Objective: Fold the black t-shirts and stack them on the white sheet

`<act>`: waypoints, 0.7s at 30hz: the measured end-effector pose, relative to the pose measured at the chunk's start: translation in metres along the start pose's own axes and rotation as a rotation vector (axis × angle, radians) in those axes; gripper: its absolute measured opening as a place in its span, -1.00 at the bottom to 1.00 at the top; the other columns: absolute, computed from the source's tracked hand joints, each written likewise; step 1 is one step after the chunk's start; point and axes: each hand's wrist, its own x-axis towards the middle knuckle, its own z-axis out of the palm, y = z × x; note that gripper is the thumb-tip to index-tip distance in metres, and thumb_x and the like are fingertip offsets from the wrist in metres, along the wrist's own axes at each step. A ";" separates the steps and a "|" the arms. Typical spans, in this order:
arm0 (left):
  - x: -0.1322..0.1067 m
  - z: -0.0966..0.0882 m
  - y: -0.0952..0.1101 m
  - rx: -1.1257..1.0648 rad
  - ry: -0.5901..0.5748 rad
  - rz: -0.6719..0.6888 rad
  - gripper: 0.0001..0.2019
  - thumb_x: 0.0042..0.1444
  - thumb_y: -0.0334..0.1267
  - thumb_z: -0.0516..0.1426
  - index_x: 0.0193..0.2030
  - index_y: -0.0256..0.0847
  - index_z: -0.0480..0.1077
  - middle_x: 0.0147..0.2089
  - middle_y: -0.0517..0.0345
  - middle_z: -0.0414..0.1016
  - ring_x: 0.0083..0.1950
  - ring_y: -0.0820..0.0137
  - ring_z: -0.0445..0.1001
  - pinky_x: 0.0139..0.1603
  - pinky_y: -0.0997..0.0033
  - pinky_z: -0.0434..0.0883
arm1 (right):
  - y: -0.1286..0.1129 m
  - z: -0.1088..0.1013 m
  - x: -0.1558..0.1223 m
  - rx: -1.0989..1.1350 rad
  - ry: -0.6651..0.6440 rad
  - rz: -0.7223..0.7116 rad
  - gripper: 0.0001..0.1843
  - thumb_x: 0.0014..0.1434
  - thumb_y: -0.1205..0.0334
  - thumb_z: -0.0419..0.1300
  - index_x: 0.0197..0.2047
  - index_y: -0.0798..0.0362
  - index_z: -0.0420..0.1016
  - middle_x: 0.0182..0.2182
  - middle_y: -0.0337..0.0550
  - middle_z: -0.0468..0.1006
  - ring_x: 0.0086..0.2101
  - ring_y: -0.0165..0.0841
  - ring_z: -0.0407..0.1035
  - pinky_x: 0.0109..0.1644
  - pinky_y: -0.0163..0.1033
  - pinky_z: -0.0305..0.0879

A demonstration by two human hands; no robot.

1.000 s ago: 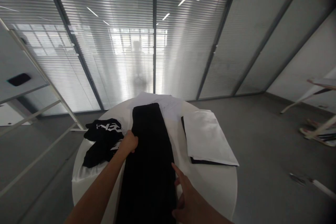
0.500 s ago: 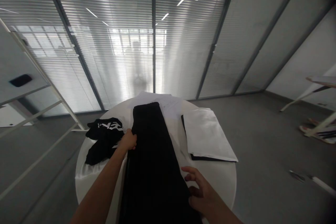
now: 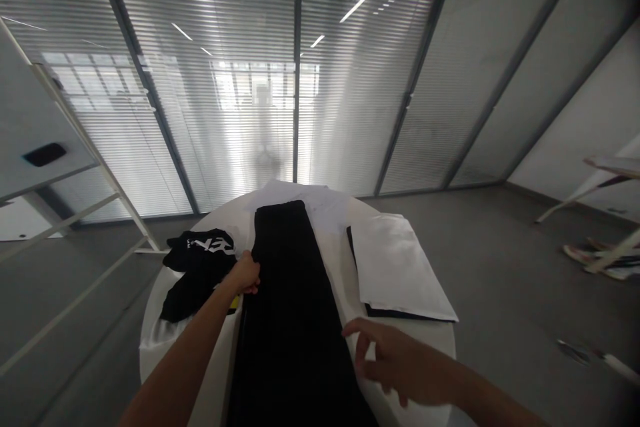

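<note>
Gripping the left edge of a long black garment [image 3: 295, 320], the left hand [image 3: 245, 273] has its fingers curled in around the cloth. Garment lies lengthwise down the middle of a round white surface [image 3: 343, 267], far end squared off, near end running out of view at the bottom. Right hand [image 3: 390, 360] loosely open, fingers bent, index tip at the garment's right edge; cannot tell whether it touches.

Left of the garment: a rumpled heap of black clothes [image 3: 193, 293] with white lettering on top. Left forearm crosses in front and hides part of the heap; a small yellow patch [image 3: 233, 304] shows beside the wrist. Right of the garment, well apart from it: a folded white cloth [image 3: 403, 267] lying flat, a black layer [image 3: 400, 312] peeking out beneath its left and near edges. White papers [image 3: 327, 203] at the far side, partly covered by the garment's far end.

Beyond the surface, a glass wall with blinds [image 3: 235, 153]. At left, a pale stand [image 3: 125, 203] holds a board [image 3: 30, 107], a dark oblong thing [image 3: 45, 155] on its face. Floor [image 3: 500, 267] at right: a thin metal thing [image 3: 574, 351], too blurred to name.
</note>
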 end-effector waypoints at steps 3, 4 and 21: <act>0.003 -0.015 0.004 0.034 -0.052 0.020 -0.82 0.16 -0.32 -0.07 -0.19 -0.29 0.30 -0.60 0.24 0.34 -0.73 0.55 0.20 -0.68 0.58 0.10 | -0.019 -0.037 0.040 -0.030 0.007 -0.061 -0.59 0.17 0.06 0.17 0.06 0.01 0.36 -0.17 -0.10 0.46 -0.48 -0.48 0.38 -0.57 -0.44 0.26; 0.005 -0.020 0.005 0.050 -0.071 0.028 -0.85 0.15 -0.32 -0.05 -0.25 -0.29 0.32 -0.62 0.25 0.31 -0.73 0.56 0.16 -0.69 0.57 0.07 | -0.024 -0.049 0.055 -0.027 0.026 -0.064 -0.61 0.17 0.08 0.16 0.05 0.03 0.36 -0.19 -0.10 0.48 -0.47 -0.48 0.39 -0.55 -0.45 0.27; 0.120 -0.074 0.040 -0.028 0.171 -0.011 -0.70 0.16 -0.05 -0.01 -0.18 -0.25 0.33 -0.21 -0.12 0.55 -0.46 0.34 0.53 -0.52 0.48 0.35 | -0.074 -0.157 0.278 -0.042 0.526 -0.108 -0.76 0.10 0.38 0.16 -0.12 0.17 0.46 -0.33 -0.07 0.56 -0.48 -0.47 0.35 -0.46 -0.40 0.27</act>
